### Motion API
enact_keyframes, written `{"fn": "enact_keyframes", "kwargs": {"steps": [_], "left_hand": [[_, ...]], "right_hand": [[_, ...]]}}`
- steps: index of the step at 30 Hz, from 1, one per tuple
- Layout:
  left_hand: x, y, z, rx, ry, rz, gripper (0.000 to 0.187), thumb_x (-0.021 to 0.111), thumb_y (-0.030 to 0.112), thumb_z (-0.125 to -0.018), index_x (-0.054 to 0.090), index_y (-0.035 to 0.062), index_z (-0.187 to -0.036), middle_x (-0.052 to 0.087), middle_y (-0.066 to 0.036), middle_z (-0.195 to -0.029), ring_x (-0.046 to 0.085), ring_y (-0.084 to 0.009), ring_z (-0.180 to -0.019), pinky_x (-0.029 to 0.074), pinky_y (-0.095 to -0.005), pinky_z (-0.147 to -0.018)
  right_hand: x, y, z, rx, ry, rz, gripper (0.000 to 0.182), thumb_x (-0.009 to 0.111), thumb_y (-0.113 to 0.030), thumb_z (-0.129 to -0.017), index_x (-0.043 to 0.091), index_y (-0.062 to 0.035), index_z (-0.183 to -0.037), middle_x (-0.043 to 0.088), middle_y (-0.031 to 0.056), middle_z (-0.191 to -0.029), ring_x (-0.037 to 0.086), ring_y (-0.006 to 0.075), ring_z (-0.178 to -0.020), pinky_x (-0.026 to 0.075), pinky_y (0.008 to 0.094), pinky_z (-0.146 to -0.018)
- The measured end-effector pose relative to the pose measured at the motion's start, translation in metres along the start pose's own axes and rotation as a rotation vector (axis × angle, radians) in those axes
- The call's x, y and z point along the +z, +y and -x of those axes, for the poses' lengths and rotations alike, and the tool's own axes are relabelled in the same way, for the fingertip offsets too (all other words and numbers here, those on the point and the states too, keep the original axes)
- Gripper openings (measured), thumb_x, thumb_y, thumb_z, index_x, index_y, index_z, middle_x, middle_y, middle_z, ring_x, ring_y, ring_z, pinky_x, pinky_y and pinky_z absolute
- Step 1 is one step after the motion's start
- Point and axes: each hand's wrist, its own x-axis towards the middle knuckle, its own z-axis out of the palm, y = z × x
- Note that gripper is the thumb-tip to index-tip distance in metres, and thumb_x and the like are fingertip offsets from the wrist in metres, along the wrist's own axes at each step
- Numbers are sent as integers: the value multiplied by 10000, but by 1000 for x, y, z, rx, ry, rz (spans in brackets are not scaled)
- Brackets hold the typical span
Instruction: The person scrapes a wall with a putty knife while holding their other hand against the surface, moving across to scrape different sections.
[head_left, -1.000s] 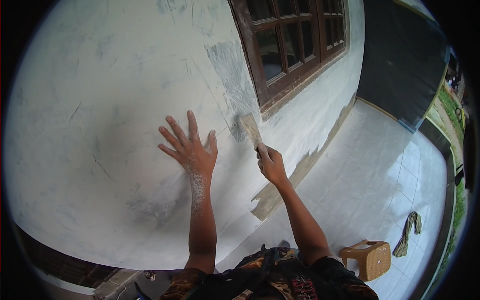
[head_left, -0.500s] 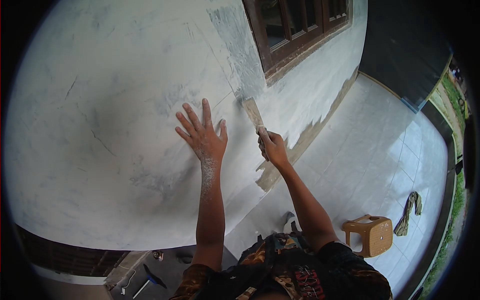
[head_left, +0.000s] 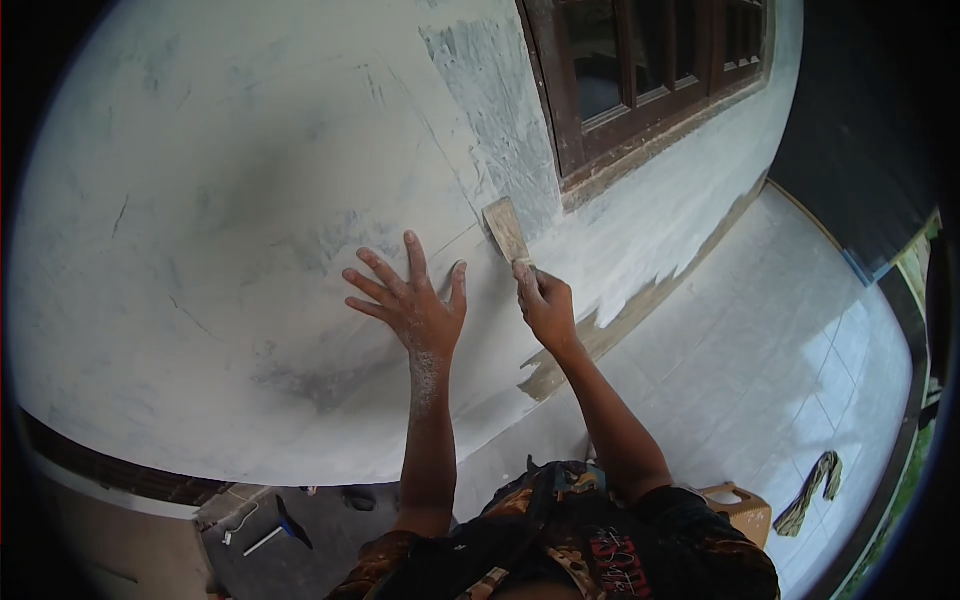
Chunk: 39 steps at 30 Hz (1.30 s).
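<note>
My left hand [head_left: 415, 300] is spread with fingers apart over the whitish wall [head_left: 250, 230]; nothing is in it. White dust coats its wrist. To its right, my right hand [head_left: 546, 305] is closed around the handle of a putty knife [head_left: 507, 230]. The knife's wide, whitish-smeared blade points up and lies at the wall, by the lower end of a rough grey patch [head_left: 500, 120] left of the window. My fingers hide most of the handle.
A brown-framed window [head_left: 640, 90] is at the upper right. Pale floor tiles [head_left: 720, 330] lie below the wall. A tan plastic stool [head_left: 745, 512] and a crumpled cloth [head_left: 808, 493] are at lower right. A blue-headed tool [head_left: 290, 528] lies at lower left.
The view has shifted, so the window and floor sit lower and further right. The knife blade has moved slightly down relative to the grey patch. My left hand remains spread.
</note>
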Motion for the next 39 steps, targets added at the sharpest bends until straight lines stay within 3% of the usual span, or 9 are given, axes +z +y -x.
{"fn": "enact_keyframes", "kwargs": {"steps": [4, 5, 11, 14, 18, 28, 30, 37, 39], "left_hand": [[5, 18, -9, -151, 41, 102, 892, 614, 625, -843, 274, 179, -1536, -115, -356, -1554, -173, -648, -1361, -4, -853, -948], [7, 21, -12, -183, 56, 128, 914, 621, 631, -834, 259, 176, -1540, -118, -361, -1551, -182, -655, -1354, -16, -855, -942], [12, 29, -17, -228, 130, 114, 980, 630, 659, -807, 199, 196, -1555, -132, -351, -1553, -186, -654, -1353, -13, -857, -940], [14, 30, -17, -247, 116, 99, 991, 631, 670, -797, 191, 209, -1557, -129, -345, -1557, -185, -649, -1357, -8, -857, -942], [14, 33, -19, -247, 124, 70, 1037, 655, 663, -786, 181, 155, -1555, -119, -356, -1553, -149, -648, -1368, 14, -849, -956], [18, 30, -16, -239, 148, 106, 1010, 622, 698, -783, 188, 218, -1558, -128, -337, -1559, -170, -647, -1361, 1, -868, -928], [21, 29, -16, -237, 161, 106, 1006, 619, 697, -785, 189, 217, -1558, -130, -336, -1559, -170, -649, -1360, 0, -869, -926], [20, 29, -17, -235, 148, 109, 1000, 613, 694, -792, 176, 228, -1561, -143, -335, -1558, -170, -652, -1358, -1, -871, -921], [20, 29, -17, -233, 157, 110, 1000, 612, 693, -793, 176, 225, -1561, -145, -337, -1557, -170, -652, -1358, -3, -872, -920]], "right_hand": [[-11, 14, 6, -120, -40, 79, 415, 551, -363, -1011, 593, -24, -776, 451, -57, -566, 387, 26, -487, 319, 222, -447], [-14, 16, 7, -20, -48, 120, 459, 562, -344, -999, 574, 24, -726, 447, 47, -526, 401, 98, -519, 359, 308, -494], [-13, -7, -5, -120, -84, 107, 460, 560, -335, -1000, 568, 34, -726, 452, 75, -513, 390, 119, -498, 358, 325, -489], [-17, 21, 7, -92, -90, 171, 447, 545, -349, -1014, 551, -15, -717, 446, -35, -537, 402, 47, -494, 336, 248, -463], [-8, 7, 6, -29, -67, 147, 468, 559, -330, -1001, 543, 28, -699, 428, 65, -507, 379, 121, -489, 344, 337, -480], [-3, 9, 17, 6, -30, 123, 470, 556, -342, -1003, 537, 15, -698, 419, 29, -503, 391, 93, -495, 346, 314, -475], [1, 1, 8, -54, -59, 84, 430, 535, -351, -1020, 570, -30, -736, 450, -47, -546, 406, 33, -490, 326, 228, -450], [-1, 9, 18, 24, -49, 84, 406, 522, -332, -1029, 574, -29, -764, 445, -53, -552, 397, 27, -481, 311, 216, -436], [4, 4, 12, 5, -22, 49, 514, 543, -400, -1005, 538, -9, -672, 449, -2, -518, 411, 74, -500, 354, 282, -476]]}}
